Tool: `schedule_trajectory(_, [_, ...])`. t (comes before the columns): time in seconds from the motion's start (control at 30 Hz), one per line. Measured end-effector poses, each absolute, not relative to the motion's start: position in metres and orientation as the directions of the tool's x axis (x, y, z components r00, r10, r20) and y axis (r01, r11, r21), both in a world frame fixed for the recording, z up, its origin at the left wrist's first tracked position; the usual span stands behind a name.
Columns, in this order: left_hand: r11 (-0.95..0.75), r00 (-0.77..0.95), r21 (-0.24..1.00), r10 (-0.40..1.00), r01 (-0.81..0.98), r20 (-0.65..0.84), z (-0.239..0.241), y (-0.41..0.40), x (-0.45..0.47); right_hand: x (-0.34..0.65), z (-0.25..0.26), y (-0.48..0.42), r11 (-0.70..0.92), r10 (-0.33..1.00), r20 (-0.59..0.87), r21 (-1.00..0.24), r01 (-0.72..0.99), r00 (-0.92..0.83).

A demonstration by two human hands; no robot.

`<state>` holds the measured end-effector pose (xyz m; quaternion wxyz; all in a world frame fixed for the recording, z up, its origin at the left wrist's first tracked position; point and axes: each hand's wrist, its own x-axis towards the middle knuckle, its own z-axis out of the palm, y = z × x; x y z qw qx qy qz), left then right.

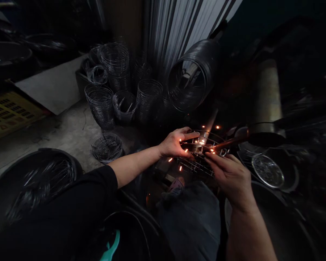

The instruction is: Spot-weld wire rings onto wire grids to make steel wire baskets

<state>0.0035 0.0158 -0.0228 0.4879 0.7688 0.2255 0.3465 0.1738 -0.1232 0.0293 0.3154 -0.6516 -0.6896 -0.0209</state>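
Observation:
A round wire frame (197, 165) made of thin metal rings and cross wires is between my two hands, in front of my knees. My left hand (175, 143) is closed around its left side, thumb on top. My right hand (230, 174) pinches the near right edge; its fingertips are partly hidden, so any small part in them cannot be made out. A copper-coloured rod (230, 143) reaches into the frame from the right, and a pale metal bar (211, 125) from behind. Bright orange sparks fly where these meet the wire.
Stacks of wire rings (99, 105) stand on the floor ahead, beside a large wire coil (190, 83). Black tubs hold wire pieces at left and a bowl of small parts (267, 170) sits at right. A thick cylinder (268, 94) rises at right; a yellow crate (13, 114) is far left.

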Motion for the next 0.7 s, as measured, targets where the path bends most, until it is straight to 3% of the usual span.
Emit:
schedule_trajectory(0.07, [-0.407,0.656,0.913,0.688,-0.003,0.309,-0.023,0.017,0.005,0.168,0.034,-0.131,0.077,0.863,0.479,-0.442,0.894,0.162])
schedule_trajectory(0.13, [-0.379,0.663,0.925,0.693,0.001,0.283,-0.021,0.02,0.008,0.158,0.04,-0.14,-0.006,0.783,0.502,-0.584,0.811,0.367])
schedule_trajectory(0.23, [-0.324,0.658,0.944,0.725,0.062,0.206,-0.015,0.026,0.012,0.144,0.042,-0.151,-0.023,0.665,0.375,-0.854,0.52,0.646])
schedule_trajectory(0.33, [-0.307,0.649,0.949,0.738,0.079,0.184,-0.013,0.031,0.013,0.139,0.027,-0.161,-0.07,0.721,0.138,-0.961,0.269,0.679])
schedule_trajectory(0.4, [-0.35,0.64,0.935,0.733,0.064,0.231,-0.021,0.029,0.01,0.14,0.012,-0.171,-0.147,0.772,0.014,-0.969,0.2,0.635])
schedule_trajectory(0.47, [-0.343,0.616,0.938,0.751,0.057,0.237,-0.039,0.024,0.006,0.143,-0.001,-0.185,-0.226,0.808,-0.05,-0.946,0.231,0.587])
schedule_trajectory(0.57, [-0.108,0.618,0.994,0.783,0.028,0.067,-0.076,0.014,0.005,0.142,-0.011,-0.205,-0.255,0.887,-0.017,-0.852,0.458,0.462])
schedule_trajectory(0.7, [0.22,0.585,0.962,0.807,-0.16,-0.087,-0.101,0.01,0.011,0.129,-0.003,-0.22,-0.018,0.964,0.186,-0.669,0.743,0.19])
